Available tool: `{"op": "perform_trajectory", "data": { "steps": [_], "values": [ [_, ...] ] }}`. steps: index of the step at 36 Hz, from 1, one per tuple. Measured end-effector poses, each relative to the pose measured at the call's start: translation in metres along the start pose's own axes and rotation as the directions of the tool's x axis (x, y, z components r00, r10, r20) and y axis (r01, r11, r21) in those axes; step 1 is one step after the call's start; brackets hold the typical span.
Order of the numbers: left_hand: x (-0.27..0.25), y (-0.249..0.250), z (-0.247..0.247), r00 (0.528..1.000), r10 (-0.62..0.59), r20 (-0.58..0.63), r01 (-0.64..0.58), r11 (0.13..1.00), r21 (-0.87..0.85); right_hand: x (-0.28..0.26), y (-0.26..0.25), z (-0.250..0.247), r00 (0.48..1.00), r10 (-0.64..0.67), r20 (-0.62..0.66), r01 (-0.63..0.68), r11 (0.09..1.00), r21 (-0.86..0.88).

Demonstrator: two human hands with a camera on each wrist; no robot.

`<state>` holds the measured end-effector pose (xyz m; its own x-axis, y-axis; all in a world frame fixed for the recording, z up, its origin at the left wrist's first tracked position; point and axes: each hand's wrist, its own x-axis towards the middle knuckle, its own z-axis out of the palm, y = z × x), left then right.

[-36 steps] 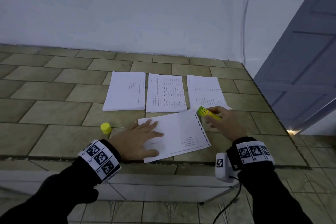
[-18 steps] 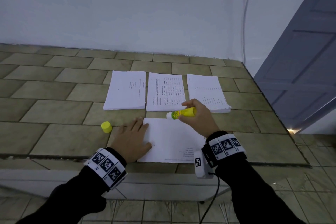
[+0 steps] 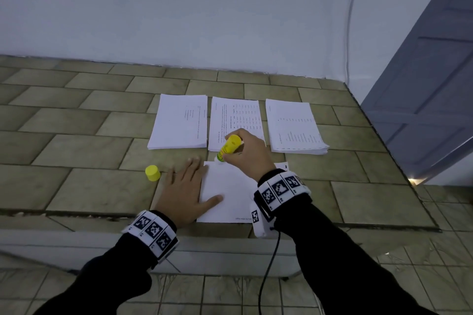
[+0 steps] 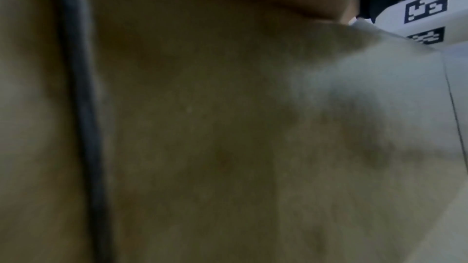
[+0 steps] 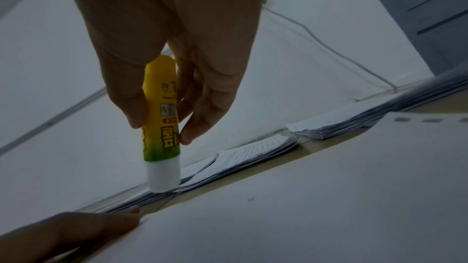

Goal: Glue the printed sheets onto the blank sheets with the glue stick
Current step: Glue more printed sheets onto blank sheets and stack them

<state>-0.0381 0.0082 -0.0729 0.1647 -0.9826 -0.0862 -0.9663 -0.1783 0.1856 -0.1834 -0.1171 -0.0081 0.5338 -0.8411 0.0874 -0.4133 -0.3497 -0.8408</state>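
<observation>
Right wrist view: fingers pinch glue stick at sheet corner; flat left hand may let it skid

Tiled desk runs back to a pale wall. A thin cable drops down that wall at the right. A grey-blue panelled door stands right. Below the desk edge, tiled floor.
</observation>
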Motion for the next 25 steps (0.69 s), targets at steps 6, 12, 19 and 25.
{"op": "perform_trajectory", "data": {
  "steps": [6,12,19,25],
  "values": [
    [0.001,-0.002,0.007,1.0,0.006,-0.028,-0.006,1.0,0.001,0.003,-0.007,0.011,0.998,-0.035,0.042,0.038,0.997,-0.062],
    [0.001,-0.006,0.013,0.999,0.02,-0.036,-0.02,1.0,0.011,0.004,-0.012,0.025,0.994,-0.075,0.085,0.088,0.982,-0.167],
    [0.003,-0.007,0.015,0.999,0.02,-0.039,-0.019,1.0,0.02,0.001,-0.014,0.024,0.991,-0.063,0.114,0.096,0.942,-0.321],
    [0.002,-0.006,0.015,0.999,0.005,-0.041,-0.004,1.0,0.025,-0.009,0.004,-0.01,0.999,0.012,0.031,-0.002,0.946,-0.325]
  ]
}}
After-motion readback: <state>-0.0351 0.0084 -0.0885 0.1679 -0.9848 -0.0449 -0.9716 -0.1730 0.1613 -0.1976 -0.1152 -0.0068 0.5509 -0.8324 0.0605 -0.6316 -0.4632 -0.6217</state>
